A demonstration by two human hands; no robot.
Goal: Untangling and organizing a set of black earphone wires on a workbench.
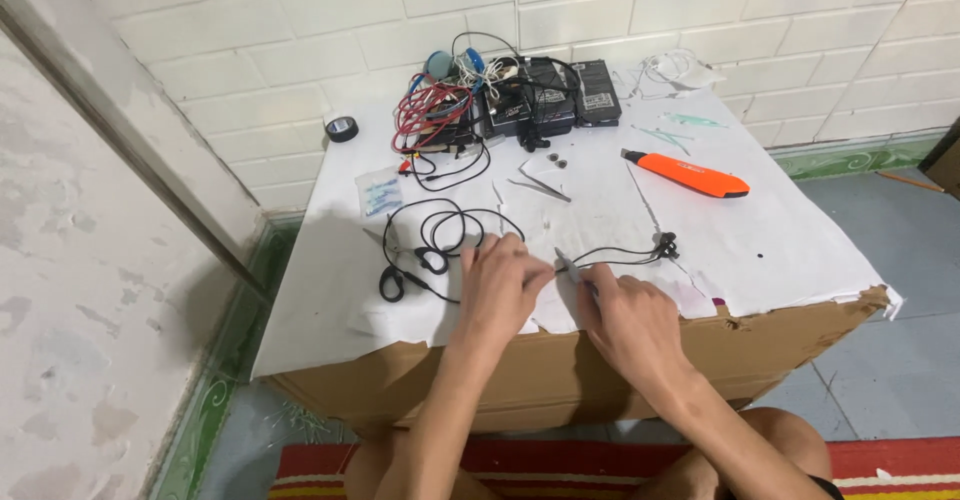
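My left hand rests on the white paper cover of a cardboard box table, its fingers pinching the thin black cable of a pair of earphones. The cable loops to the left, with two ear hooks lying flat. My right hand sits beside it and grips a small thin metal tool whose tip meets the cable between both hands. From there a second stretch of cable runs right to a small black earbud end.
An orange tool with a black tip lies at the right. Tweezers, black electronic boxes, tangled red wires, a tape roll and a small bag are at the back by the brick wall.
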